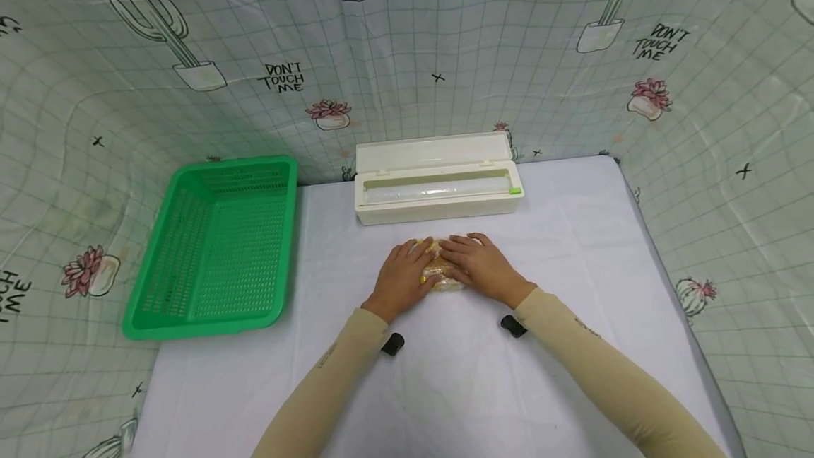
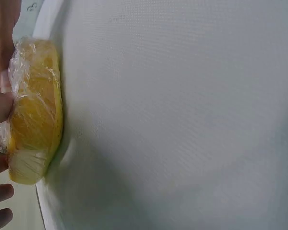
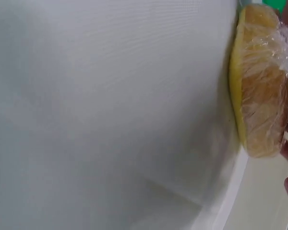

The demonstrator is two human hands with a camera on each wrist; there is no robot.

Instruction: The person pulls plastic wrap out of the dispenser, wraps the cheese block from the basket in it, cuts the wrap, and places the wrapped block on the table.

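Note:
Between the two hands, on the white cloth, lies a rounded yellow-and-brown food item (image 1: 441, 271) wrapped in crinkled clear film. Its side looks golden in the left wrist view, and a smooth yellow layer (image 3: 236, 76) runs along its bottom. My left hand (image 1: 402, 276) rests on its left part, fingers extended over the top. From the other side my right hand (image 1: 481, 266) lays its outstretched fingers on the wrapping. Both thumbs point inward near the front edge. The hands cover much of the item in the head view. Bunched film (image 2: 20, 72) gathers near the fingers.
Just behind the hands stands a white cling film dispenser (image 1: 439, 215), lid raised, a roll (image 1: 439, 189) inside and a green slider (image 1: 515, 191) at its right end. A green plastic basket (image 1: 290, 232) stands at the left. Patterned curtains (image 1: 413, 41) surround the table.

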